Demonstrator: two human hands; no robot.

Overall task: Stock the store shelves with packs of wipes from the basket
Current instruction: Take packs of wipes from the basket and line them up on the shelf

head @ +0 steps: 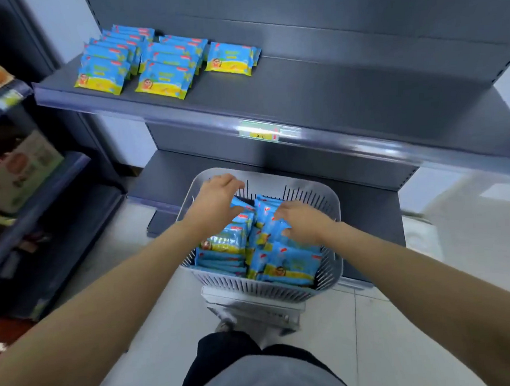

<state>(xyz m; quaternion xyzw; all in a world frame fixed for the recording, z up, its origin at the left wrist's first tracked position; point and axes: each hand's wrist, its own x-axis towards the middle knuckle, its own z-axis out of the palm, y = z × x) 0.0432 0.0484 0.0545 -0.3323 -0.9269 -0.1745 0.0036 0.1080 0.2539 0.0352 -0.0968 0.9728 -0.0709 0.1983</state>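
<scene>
A grey slatted basket [255, 286] stands on a stool in front of me, filled with several blue-and-yellow packs of wipes [288, 265]. My left hand [215, 204] reaches into the basket's far left side, fingers spread over the packs. My right hand [302, 222] rests on an upright pack in the middle, fingers curled on it; whether it grips is unclear. On the grey shelf [301, 91] above, two rows of wipe packs [103, 73] lie at the left, and a single pack [230, 58] lies beside them.
The shelf's front rail carries a price label [259, 133]. A lower shelf [169, 180] sits behind the basket. A neighbouring rack on the left holds boxed goods [19, 171]. Pale tiled floor [404, 318] surrounds the stool.
</scene>
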